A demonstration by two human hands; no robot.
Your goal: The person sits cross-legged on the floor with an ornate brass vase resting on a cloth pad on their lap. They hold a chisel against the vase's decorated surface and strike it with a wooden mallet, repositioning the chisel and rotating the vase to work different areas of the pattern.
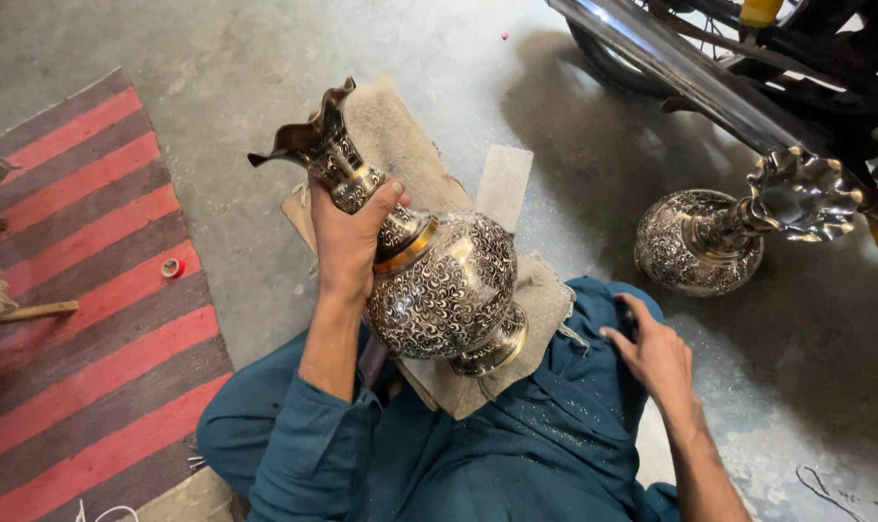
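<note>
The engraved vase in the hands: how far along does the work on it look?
Done: scroll engraving covers the vase body, and a second vase stands engraved on the floor. In hand: the left hand grips the neck, tilting it over a cloth; the right hand rests on the knee, holding something dark. What is left cannot be told.

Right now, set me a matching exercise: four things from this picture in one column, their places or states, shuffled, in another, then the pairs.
Things:
1. Engraved vase
2. Second vase
3. Right hand
4. Striped rug

Places or states:
A. Standing on the concrete floor beside a motorcycle
B. Resting on the knee, holding nothing that shows
C. Tilted over a cloth, gripped at the neck by the left hand
D. Lying flat at the left of the view

Pairs: 1-C, 2-A, 3-B, 4-D
</note>
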